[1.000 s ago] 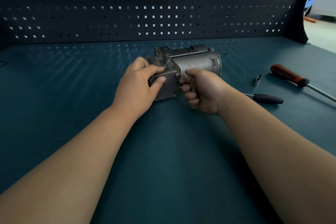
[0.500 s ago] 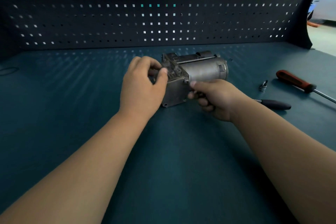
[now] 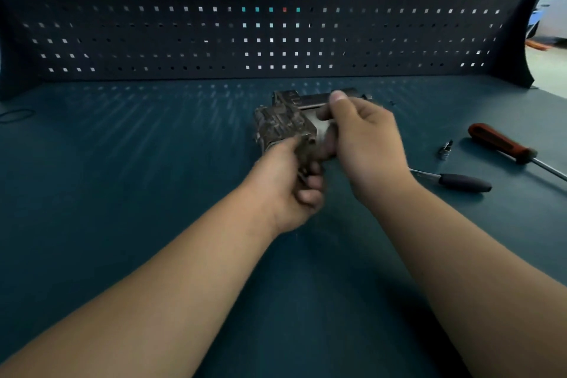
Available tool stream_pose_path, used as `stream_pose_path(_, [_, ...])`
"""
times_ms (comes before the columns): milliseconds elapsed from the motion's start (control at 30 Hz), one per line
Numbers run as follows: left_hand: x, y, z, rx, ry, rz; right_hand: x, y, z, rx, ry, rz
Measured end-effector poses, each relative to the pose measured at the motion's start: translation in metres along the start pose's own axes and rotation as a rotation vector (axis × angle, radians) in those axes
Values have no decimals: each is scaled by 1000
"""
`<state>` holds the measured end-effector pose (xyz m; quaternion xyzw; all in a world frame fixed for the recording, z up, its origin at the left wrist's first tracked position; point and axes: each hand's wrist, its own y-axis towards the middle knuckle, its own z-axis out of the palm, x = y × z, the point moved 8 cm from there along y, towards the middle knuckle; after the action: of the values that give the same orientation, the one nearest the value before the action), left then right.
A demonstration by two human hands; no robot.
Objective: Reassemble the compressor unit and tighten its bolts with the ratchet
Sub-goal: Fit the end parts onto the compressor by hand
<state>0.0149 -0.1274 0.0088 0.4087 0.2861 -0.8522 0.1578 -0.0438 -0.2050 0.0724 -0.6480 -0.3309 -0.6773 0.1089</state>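
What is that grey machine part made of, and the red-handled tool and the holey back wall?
The compressor unit looks like cast metal, perhaps aluminium: dull grey, stained, with ribbed edges. The red handle seems matte plastic or rubber; its shaft glints like steel. The back panel looks like dark painted sheet metal, punched with square holes.

No legible text or markings anywhere.

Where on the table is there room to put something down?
Bare bench lies left of the compressor unit, below the pegboard. It is crowded on the right: socket, red-handled screwdriver, black-handled tool.
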Motion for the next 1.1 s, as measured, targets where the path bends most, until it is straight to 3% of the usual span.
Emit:
stream_pose_path(67, [-45,-1,-27,-197,391,342,-12,13,-15,-10,-132,60])
stream_pose_path(133, [-92,-18,-45,-446,912,765,-32,15,-14,132,-240,174])
stream_pose_path(167, [-100,-22,-49,-475,1075,857,-40,11,-7,236,-278,217])
stream_pose_path(233, [-93,-12,-57,-414,1341,825,-44,-1,10,411,-348,214])
stream_pose_path(300, [-83,2,-63,-362,1485,800,-41,-7,23,467,-427,136])
stream_pose_path(567, [-85,10,-74,-287,1318,853,-43,-15,48,394,-834,-183])
stream_pose_path(1100, [-86,15,-79,-236,1221,879,-41,-12,60,291,-903,-212])
